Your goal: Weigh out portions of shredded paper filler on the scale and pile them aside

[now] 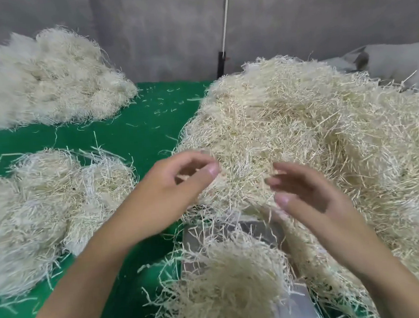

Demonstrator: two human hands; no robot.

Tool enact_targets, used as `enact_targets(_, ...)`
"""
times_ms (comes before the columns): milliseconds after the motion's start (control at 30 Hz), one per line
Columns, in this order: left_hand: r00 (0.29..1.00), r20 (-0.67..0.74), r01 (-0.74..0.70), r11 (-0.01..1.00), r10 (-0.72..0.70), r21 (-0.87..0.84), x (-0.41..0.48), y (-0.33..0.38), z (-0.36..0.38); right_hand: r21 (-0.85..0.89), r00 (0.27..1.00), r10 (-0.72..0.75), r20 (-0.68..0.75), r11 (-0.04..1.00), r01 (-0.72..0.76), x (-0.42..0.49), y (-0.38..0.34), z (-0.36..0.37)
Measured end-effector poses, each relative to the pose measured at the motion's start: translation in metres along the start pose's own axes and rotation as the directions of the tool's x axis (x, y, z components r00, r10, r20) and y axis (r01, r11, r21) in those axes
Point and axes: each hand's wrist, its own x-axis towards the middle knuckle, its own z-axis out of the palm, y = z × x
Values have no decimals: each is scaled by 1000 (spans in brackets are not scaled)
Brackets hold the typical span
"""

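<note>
At the right heap (301,125), beyond the scale (250,230) — left hand (178,189) half curled, grip unclear; right hand (308,196) loosely spread.

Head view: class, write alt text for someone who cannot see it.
A left hand and right hand hover at a large heap of shredded paper filler, beyond a small portion on a scale. Two more piles lie left on a green surface.
</note>
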Motion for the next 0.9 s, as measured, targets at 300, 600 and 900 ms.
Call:
enact_targets(300, 998, 58, -30, 998, 33, -48, 4, -10, 15, -78, 996, -18, 91, 997, 25, -14, -19, 0)
enact_targets(600, 999, 39, -15, 997, 18, -78, 4, -7, 14, -72, 999, 41, 19, 997, -39, 7, -17, 15)
enact_targets(900, 998, 49, -39, 997, 42, -74, 6, -13, 14, -314, 999, 16, -37, 949, -27, 17, -3, 3)
